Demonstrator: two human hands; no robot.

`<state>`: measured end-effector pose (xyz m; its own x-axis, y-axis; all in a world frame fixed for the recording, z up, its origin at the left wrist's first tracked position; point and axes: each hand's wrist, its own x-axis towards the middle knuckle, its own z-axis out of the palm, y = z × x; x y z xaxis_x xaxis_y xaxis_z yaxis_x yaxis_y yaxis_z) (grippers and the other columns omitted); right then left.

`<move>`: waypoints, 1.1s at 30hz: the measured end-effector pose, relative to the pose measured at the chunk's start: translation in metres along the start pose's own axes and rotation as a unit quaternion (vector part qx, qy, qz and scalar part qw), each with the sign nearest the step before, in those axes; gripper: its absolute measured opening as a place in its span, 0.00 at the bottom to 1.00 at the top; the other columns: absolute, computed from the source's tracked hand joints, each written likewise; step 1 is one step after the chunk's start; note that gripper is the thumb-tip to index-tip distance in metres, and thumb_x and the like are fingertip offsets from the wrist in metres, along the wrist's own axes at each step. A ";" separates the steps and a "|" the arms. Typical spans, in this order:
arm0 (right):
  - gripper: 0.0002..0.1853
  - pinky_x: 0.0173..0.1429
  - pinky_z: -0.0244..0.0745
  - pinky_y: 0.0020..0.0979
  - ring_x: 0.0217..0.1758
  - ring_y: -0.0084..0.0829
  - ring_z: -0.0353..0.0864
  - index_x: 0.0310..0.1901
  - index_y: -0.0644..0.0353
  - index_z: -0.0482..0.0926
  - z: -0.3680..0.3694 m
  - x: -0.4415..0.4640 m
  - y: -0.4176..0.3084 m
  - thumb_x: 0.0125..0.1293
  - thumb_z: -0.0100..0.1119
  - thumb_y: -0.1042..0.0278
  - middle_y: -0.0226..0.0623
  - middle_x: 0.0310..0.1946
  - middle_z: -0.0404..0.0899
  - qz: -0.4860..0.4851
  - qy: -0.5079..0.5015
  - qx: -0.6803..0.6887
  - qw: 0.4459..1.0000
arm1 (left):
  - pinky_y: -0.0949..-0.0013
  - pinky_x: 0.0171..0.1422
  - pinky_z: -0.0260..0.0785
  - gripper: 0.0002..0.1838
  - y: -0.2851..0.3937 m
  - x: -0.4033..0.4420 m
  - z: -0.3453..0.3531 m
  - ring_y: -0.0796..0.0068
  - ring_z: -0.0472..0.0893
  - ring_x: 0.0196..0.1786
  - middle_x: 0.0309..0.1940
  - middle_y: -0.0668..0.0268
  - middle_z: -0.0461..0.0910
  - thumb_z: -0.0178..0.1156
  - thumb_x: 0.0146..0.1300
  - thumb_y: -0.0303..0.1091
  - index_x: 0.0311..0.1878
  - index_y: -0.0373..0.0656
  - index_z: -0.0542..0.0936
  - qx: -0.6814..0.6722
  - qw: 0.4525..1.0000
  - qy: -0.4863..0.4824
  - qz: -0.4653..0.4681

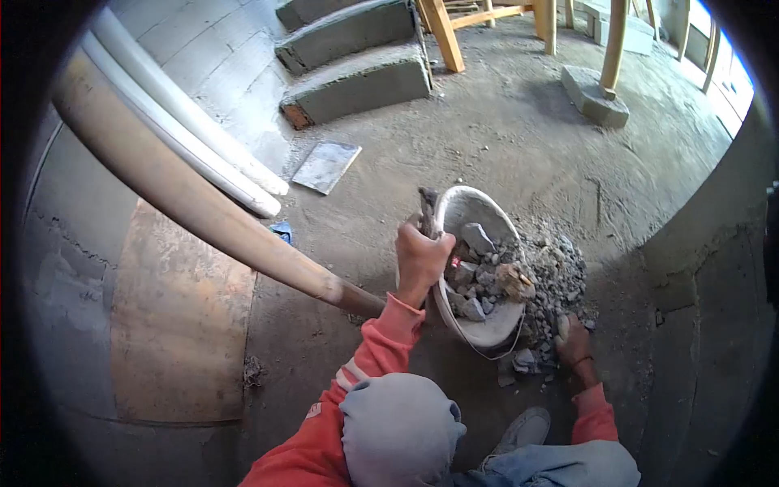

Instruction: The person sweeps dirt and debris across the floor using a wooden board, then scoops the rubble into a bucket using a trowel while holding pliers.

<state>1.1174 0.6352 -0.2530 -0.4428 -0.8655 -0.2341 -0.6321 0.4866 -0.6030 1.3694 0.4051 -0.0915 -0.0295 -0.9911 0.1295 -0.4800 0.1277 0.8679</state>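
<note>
A white bucket [479,193] lies tilted toward the right on the floor, with grey rubble [475,272] inside and its thin wire handle hanging below the rim. My left hand [423,256] is closed around a dark, stick-like handle [428,203] beside the bucket's left rim; the lower end of that tool is hidden. A heap of broken stones [560,272] lies against the bucket's mouth on the right. At the heap's lower right edge, my right hand [573,341] has its fingers closed round a pale stone [562,327].
Concrete steps [357,81] rise at the top. A long pole [203,211] and white pipes [187,122] slant down from the upper left. A flat tile [326,167] lies on the floor. Wooden props [614,49] stand at the upper right, one by a concrete block [595,97].
</note>
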 end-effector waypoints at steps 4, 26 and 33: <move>0.19 0.44 0.71 0.52 0.45 0.61 0.74 0.43 0.60 0.70 -0.010 -0.011 0.002 0.50 0.62 0.67 0.56 0.35 0.77 -0.020 0.025 0.010 0.999 | 0.60 0.37 0.72 0.12 0.002 -0.004 -0.003 0.58 0.82 0.30 0.24 0.55 0.80 0.62 0.41 0.31 0.30 0.36 0.76 0.008 1.000 -0.009 0.005; 0.15 0.41 0.72 0.50 0.42 0.58 0.76 0.48 0.56 0.72 -0.095 -0.060 -0.063 0.58 0.53 0.71 0.56 0.39 0.76 0.016 0.136 -0.065 0.988 | 0.76 0.47 0.71 0.24 -0.036 0.006 -0.001 0.77 0.79 0.39 0.39 0.63 0.81 0.65 0.46 0.23 0.51 0.30 0.76 -0.100 0.994 -0.042 0.008; 0.20 0.41 0.69 0.57 0.39 0.60 0.77 0.51 0.57 0.69 -0.026 -0.135 0.109 0.55 0.55 0.69 0.54 0.36 0.79 0.023 0.191 -0.175 0.966 | 0.72 0.52 0.70 0.25 -0.046 0.012 -0.011 0.73 0.79 0.45 0.44 0.59 0.80 0.60 0.48 0.20 0.54 0.28 0.75 -0.156 0.985 -0.067 0.014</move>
<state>1.0922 0.8084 -0.2673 -0.6361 -0.7671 0.0832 -0.7522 0.5924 -0.2885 1.4005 0.3875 -0.1248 -0.1651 -0.9802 0.1095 -0.1842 0.1397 0.9729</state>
